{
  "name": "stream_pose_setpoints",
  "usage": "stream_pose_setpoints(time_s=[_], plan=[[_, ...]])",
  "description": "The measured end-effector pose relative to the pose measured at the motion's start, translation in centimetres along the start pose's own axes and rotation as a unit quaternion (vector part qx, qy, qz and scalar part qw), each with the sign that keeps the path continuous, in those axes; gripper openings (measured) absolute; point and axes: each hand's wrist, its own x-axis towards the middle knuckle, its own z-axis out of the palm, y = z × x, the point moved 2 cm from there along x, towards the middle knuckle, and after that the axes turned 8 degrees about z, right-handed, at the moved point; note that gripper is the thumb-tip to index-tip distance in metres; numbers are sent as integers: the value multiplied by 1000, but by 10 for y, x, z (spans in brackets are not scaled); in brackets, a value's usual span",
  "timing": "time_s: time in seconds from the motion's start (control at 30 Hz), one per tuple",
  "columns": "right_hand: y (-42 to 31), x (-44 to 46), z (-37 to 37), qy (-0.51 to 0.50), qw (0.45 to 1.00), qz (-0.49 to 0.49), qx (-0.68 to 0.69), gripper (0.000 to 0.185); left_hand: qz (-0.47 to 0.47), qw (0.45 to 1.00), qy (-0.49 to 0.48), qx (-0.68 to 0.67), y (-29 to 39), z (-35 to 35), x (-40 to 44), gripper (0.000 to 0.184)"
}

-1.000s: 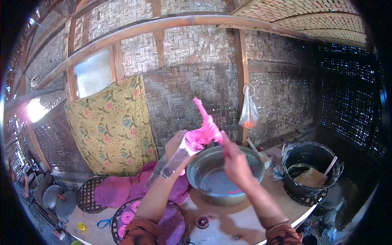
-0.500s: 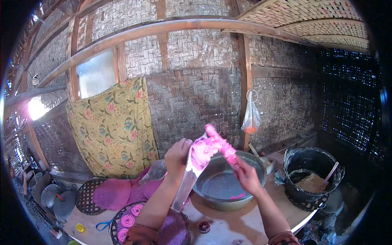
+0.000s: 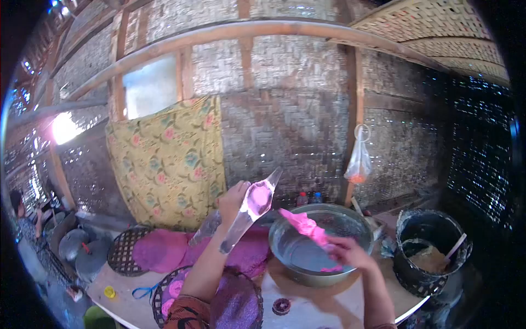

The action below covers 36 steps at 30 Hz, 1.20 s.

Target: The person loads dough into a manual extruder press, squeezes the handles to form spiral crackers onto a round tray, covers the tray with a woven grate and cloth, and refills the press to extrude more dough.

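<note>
My left hand [image 3: 232, 202] is closed around a long, pale dough press [image 3: 235, 234] with a round opening, held tilted above the table. Pink dough [image 3: 259, 197] fills that opening. To its right, my right hand [image 3: 349, 253] grips a stick thickly coated in pink dough [image 3: 309, 227], its tip pointing up and left. The stick is over a wide metal basin [image 3: 322, 281], apart from the press. A scrap of pink dough [image 3: 331, 269] lies at the basin's near inner side. Below my left forearm, a woven tray [image 3: 159, 307] bears pink dough coils [image 3: 175, 288].
Right of the basin stands a black bucket [image 3: 402, 257] of tan paste with a stick in it. Large pink mounds [image 3: 159, 251] lie at the table's left. A small dark round dish [image 3: 281, 306] sits in front. Another person [image 3: 33, 247] is at far left.
My right hand has drawn the dough-coated stick away from the press, down and right over the basin. The press stays in my left hand, now with its opening in view. The camera has turned left.
</note>
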Motion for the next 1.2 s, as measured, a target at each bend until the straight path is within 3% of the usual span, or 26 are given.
stream_pose_setpoints(time_s=[0.07, 0.13, 0.2, 0.23, 0.27, 0.3, 0.33, 0.37, 0.4, 0.43, 0.47, 0.53, 0.57, 0.6, 0.67, 0.7, 0.77, 0.8, 0.83, 0.87, 0.9, 0.93, 0.97, 1.0, 1.1, 1.2], plan=[[19, 22, -26, 51, 951, -5, -304, 37, 13, 999, 21, 24, -24, -10, -13, 26], [27, 34, -23, 18, 821, 153, -550, 36, 42, 998, 31, 17, -20, -51, -15, 27], [83, 63, -19, -27, 775, 209, -596, 35, 48, 999, 9, -25, 8, -119, -6, 27], [104, 75, -14, -54, 723, 266, -635, 34, -73, 993, 35, -88, -9, -126, -23, 30], [99, 80, -9, -65, 720, 253, -643, 34, -189, 969, 68, -146, -26, -133, -40, 34], [88, 79, -4, -64, 695, 260, -667, 33, -302, 926, 105, -200, -37, -143, -55, 37], [76, 72, 1, -65, 670, 266, -689, 33, -287, 857, 226, -363, -43, -160, -57, 33], [46, 57, 16, -35, 695, 172, -697, 35, -336, 750, 320, -472, -30, -174, -49, 25], [13, 46, 36, -3, 717, 77, -693, 38, -371, 691, 327, -527, -37, -184, -53, 17], [-7, 48, 57, -69, 832, 4, -550, 41, -401, 625, 332, -581, -42, -193, -58, 9], [-22, 48, 79, -133, 913, -62, -381, 44, -411, 613, 330, -590, -39, -197, -61, 11], [-39, 34, 141, -306, 944, -108, -65, 59, -419, 540, 328, -653, -29, -193, -74, 9], [-44, 23, 175, -399, 912, -39, 84, 70, -404, 498, 308, -703, -25, -187, -84, 9], [-48, 9, 207, -476, 848, 33, 230, 81, -404, 499, 312, -701, -24, -180, -95, 9], [-53, -18, 252, -551, 702, 155, 423, 95, -384, 417, 281, -775, -17, -165, -116, 9], [-52, -28, 269, -557, 668, 134, 475, 96, -381, 422, 285, -772, -10, -165, -120, 9], [-26, -42, 292, -631, 398, 203, 634, 99, -501, 484, 318, -644, 1, -168, -140, 13], [-17, -48, 292, -639, 396, 210, 625, 99, -533, 554, 287, -572, -3, -176, -161, 15], [-7, -51, 286, -626, 399, 238, 626, 100, -561, 616, 254, -492, -14, -183, -194, 16], [12, -50, 280, -609, 417, 249, 628, 100, -554, 727, 167, -369, -36, -187, -242, 23], [31, -48, 273, -592, 434, 259, 628, 100, -547, 778, 130, -280, -42, -198, -261, 24], [32, -44, 260, -543, 507, 257, 618, 98, -540, 801, 110, -235, -39, -208, -266, 25], [34, -44, 247, -487, 577, 253, 605, 96, -535, 811, 93, -218, -33, -215, -271, 26], [33, -42, 238, -482, 576, 259, 607, 96, -532, 813, 72, -226, -21, -220, -273, 27], [16, -34, 218, -320, 803, 121, 488, 83, -521, 797, 2, -305, 18, -227, -265, 30], [-13, -41, 213, -190, 931, -34, 310, 70, -496, 769, -89, -394, 49, -217, -252, 33]])
